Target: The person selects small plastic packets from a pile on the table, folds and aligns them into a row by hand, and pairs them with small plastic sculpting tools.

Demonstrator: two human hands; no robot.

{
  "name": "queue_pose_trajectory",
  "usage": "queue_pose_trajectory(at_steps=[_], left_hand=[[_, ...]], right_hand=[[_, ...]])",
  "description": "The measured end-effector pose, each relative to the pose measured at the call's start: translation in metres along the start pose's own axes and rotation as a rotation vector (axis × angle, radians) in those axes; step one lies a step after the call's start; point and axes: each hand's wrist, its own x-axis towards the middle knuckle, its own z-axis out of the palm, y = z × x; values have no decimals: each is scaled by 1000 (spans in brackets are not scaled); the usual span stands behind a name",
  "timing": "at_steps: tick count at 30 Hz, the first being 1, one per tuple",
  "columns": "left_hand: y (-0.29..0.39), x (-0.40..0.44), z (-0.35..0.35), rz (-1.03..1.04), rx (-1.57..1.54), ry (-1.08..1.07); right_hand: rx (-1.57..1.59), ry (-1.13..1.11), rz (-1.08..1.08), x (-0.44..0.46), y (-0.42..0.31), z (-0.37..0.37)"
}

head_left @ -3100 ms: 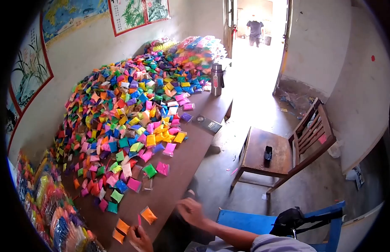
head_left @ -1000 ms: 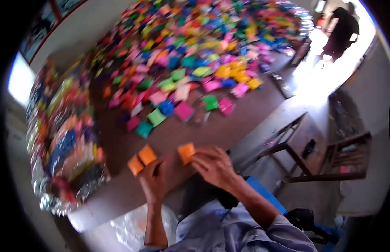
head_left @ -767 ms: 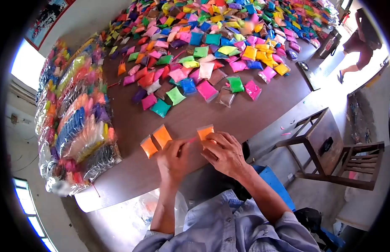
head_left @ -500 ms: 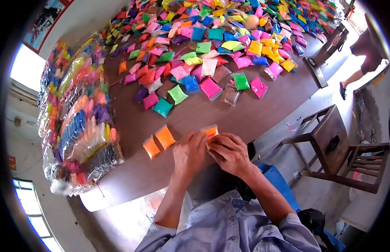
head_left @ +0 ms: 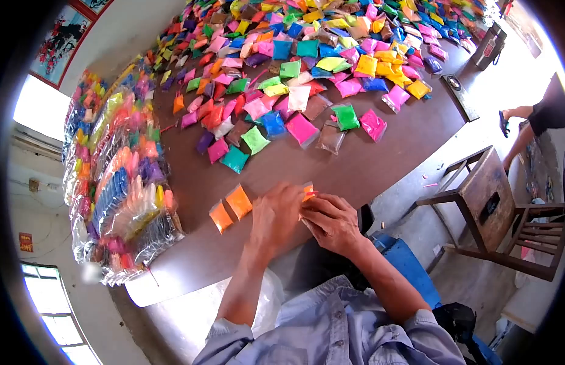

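**Orange packet up in the right hand; left hand blurred, grip unclear**

Head view: we lose the frame corners to the black lens border. The packet pile [head_left: 307, 48] runs off the top edge, and the wall picture [head_left: 62, 45] at upper left is cut too. At the right edge we get only another person's legs [head_left: 523, 113]. We can't make out the flat dark device [head_left: 459, 97] on the table's far edge, near the thermos flask [head_left: 489, 46]. Most of the orange packet [head_left: 307, 190] is behind fingers; we see just its top. A thin red-pink piece [head_left: 313, 193] shows right by it; we can't tell which hand has it.

Hands: right hand [head_left: 332, 224] is curled, fingers bent in and pinching the orange packet above the brown table [head_left: 294, 165]. Left hand [head_left: 276, 214] is right beside it, motion-blurred, fingertips out of sight, so we can't tell how far open it is or what it holds. Two more orange packets [head_left: 239, 202] lie side by side on the table, just left of the left hand. Bulk clear bags [head_left: 121, 188] sit farther left.
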Motion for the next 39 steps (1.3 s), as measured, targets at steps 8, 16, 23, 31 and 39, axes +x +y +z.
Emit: queue_pose_trajectory(at_steps=[8,16,23,31,39], left_hand=[[-20,16,11,86,44,46],[-9,-22,7,-8,-31,124],[-21,-5,11,-46,6,209],[-22,-41,24,-91,-93,322],[-30,-13,25,-65,-9,298]], right_hand=[[-17,-2,4,1,-2,-2],[1,34,0,2,-5,-3],[36,3,21,11,-10,-8],[-86,-66,43,23,4,-11],[-110,-15,28,16,4,-4]])
